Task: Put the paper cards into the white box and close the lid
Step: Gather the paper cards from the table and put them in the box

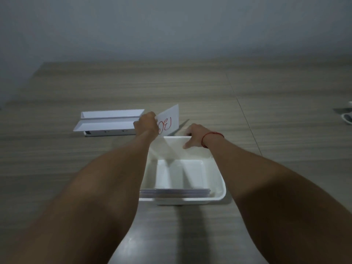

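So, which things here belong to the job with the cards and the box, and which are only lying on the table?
Belong to the job:
- paper card, held in the left hand
- white box, right hand on its far rim
- stack of sheets at its near end

Only lying about:
- two white trays
- small items at the right edge, unclear

- The bench is grey-brown with a fine wood grain in long streaks, crossed by a thin pale seam.
- The white box is plain glossy white inside and out.
- The card, lifted above the far edge of the box, is white with red handwritten marks, too blurred to read.
- The lid, toward the bench's far left, is white with a few small dark spots on its near side.
- A thin red string circles the right wrist.
- The wall behind is flat pale grey-blue.
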The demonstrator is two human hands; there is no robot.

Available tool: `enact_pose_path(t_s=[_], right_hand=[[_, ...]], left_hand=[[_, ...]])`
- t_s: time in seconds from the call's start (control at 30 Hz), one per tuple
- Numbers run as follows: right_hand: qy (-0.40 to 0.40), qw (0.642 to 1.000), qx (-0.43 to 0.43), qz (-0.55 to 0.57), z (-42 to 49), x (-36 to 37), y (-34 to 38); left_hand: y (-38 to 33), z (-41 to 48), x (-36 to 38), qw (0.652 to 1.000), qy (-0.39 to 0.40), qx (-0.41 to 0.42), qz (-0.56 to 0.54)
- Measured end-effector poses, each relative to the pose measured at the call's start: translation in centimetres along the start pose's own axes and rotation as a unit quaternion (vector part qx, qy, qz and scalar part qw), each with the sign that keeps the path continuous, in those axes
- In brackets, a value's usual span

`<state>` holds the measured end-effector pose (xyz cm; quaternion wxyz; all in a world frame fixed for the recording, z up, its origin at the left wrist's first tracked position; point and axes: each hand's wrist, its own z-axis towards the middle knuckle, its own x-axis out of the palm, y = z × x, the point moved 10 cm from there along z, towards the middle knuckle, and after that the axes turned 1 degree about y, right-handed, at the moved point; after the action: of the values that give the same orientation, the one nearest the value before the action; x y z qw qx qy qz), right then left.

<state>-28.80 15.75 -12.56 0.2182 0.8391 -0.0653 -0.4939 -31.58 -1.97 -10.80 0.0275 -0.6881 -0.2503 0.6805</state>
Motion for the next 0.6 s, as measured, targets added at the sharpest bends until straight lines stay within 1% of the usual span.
enact_pose_path(t_s=[0.1, 0.2, 0.3, 0.4, 0.5, 0.6], right_hand=[[-0.046, 0.998, 0.051, -0.015, -1.3, -0.2, -1.1], [-0.092, 0.99, 0.103, -0.031, -3.5, -1.1, -2.2], [-0.1, 0.984, 0.148, -0.02, -6.1, -1.6, -3.2], [-0.114, 0.976, 0.188, 0.014, -8.5, -1.6, -4.2], [-0.12, 0.97, 0.208, 0.036, -10.1, -1.0, -4.6], [-0.129, 0.966, 0.22, 0.047, -11.3, -0.6, -4.6]], left_hand=[[-1.2, -1.1, -3.5, 0.995, -0.076, 0.061, -0.018], [-1.8, -2.9, -7.2, 0.981, -0.148, 0.114, -0.05], [-2.4, -5.4, -10.1, 0.964, -0.208, 0.156, -0.051], [-3.3, -7.8, -11.5, 0.95, -0.232, 0.202, -0.046], [-4.2, -10.1, -12.8, 0.934, -0.254, 0.247, -0.041], [-4.4, -12.2, -12.4, 0.932, -0.233, 0.276, -0.019]])
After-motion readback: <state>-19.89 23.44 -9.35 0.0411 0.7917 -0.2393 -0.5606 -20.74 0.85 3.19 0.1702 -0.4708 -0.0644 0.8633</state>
